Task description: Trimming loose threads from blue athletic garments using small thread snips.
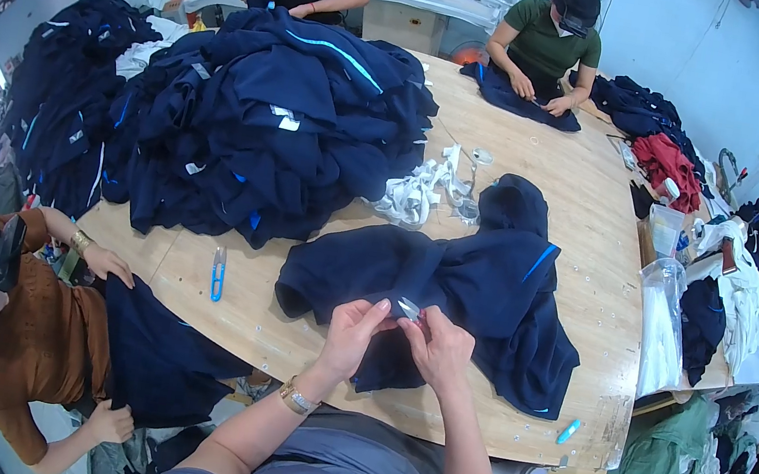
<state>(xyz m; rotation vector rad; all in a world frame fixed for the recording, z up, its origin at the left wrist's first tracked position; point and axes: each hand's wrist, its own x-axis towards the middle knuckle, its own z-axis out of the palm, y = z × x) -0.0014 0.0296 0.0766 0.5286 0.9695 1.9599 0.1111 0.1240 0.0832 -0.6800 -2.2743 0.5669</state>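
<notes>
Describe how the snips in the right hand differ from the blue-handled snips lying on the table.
The held snips are in the right hand, over the navy garment; the blue-handled snips lie on the table. The held snips' handle is mostly hidden by fingers, while the blue-handled snips show their full length. Both are small cutting tools with metal blades.

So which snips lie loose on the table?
The blue-handled snips, left of the navy garment; the other pair is in the person's right hand.
</notes>
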